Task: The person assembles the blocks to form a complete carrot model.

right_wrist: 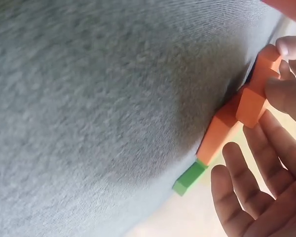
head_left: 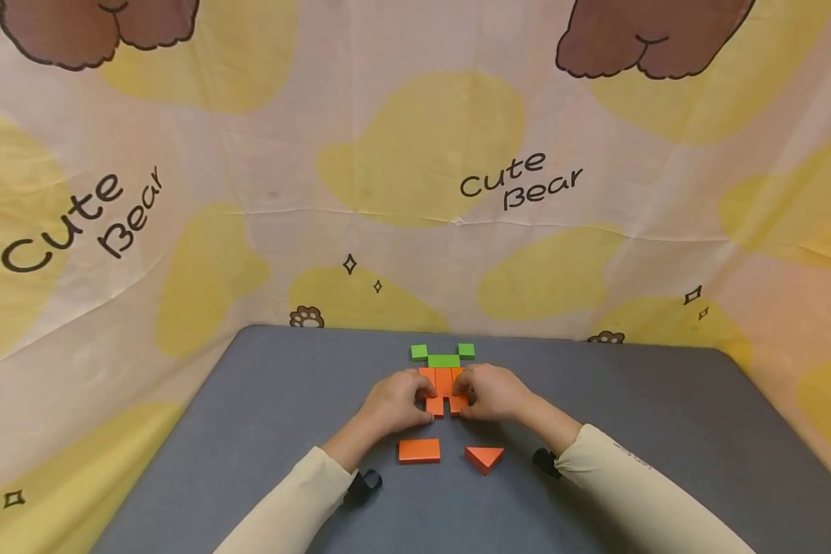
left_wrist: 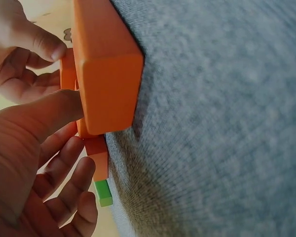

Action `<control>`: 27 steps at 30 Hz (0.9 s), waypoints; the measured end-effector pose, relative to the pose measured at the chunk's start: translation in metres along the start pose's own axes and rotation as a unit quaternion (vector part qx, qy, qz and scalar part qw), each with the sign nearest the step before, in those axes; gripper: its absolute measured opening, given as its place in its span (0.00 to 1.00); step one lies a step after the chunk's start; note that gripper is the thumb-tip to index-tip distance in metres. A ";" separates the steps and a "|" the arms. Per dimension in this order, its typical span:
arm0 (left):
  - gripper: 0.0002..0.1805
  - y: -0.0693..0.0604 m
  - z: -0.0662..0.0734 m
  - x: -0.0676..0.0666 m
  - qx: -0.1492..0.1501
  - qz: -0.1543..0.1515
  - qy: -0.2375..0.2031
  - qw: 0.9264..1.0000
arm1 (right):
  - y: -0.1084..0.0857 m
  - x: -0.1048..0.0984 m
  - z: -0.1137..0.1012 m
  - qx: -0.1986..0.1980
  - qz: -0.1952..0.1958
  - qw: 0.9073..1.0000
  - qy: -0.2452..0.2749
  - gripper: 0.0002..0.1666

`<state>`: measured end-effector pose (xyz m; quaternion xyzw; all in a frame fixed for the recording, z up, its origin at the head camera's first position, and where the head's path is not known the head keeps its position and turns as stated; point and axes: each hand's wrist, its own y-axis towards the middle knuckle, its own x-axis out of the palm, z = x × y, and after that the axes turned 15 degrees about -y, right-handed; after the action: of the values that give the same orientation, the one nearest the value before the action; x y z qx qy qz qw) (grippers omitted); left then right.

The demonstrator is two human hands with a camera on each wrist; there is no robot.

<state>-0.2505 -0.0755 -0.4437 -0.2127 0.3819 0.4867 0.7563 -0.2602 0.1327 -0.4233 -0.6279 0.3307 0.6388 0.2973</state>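
Observation:
On the grey table, flat orange and green blocks form a figure, with three upright orange blocks (head_left: 444, 382) side by side in its middle. My left hand (head_left: 396, 402) pinches a small orange block (head_left: 434, 408) at the figure's lower left, thumb on the near side. Opposite it, my right hand (head_left: 495, 392) pinches a matching small orange block (right_wrist: 251, 106) between thumb and fingers. A narrow gap separates these two small blocks. Beyond the orange part lies a green bar (head_left: 444, 361), with a green block (head_left: 419, 352) and another green block (head_left: 466, 351) at its far corners.
Nearer than the hands lie a loose orange rectangular block (head_left: 418, 452) and an orange triangular block (head_left: 484, 458). The rectangular block looms large in the left wrist view. A patterned cloth (head_left: 415, 185) hangs behind the table's far edge. Both wrists wear black straps.

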 end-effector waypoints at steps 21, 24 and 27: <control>0.13 0.001 0.002 0.001 0.004 0.002 -0.002 1.000 | 0.007 0.009 -0.004 0.008 0.009 1.000 -0.005 0.13; 0.12 0.002 0.002 0.002 0.004 0.003 -0.004 1.000 | 0.006 0.009 -0.004 0.007 0.011 1.000 -0.003 0.14; 0.12 0.003 0.001 0.002 0.002 0.002 -0.004 1.000 | 0.006 0.010 -0.003 0.007 0.010 1.000 -0.001 0.15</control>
<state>-0.2518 -0.0720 -0.4447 -0.2081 0.3805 0.4881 0.7574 -0.2638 0.1267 -0.4328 -0.6216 0.3411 0.6404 0.2952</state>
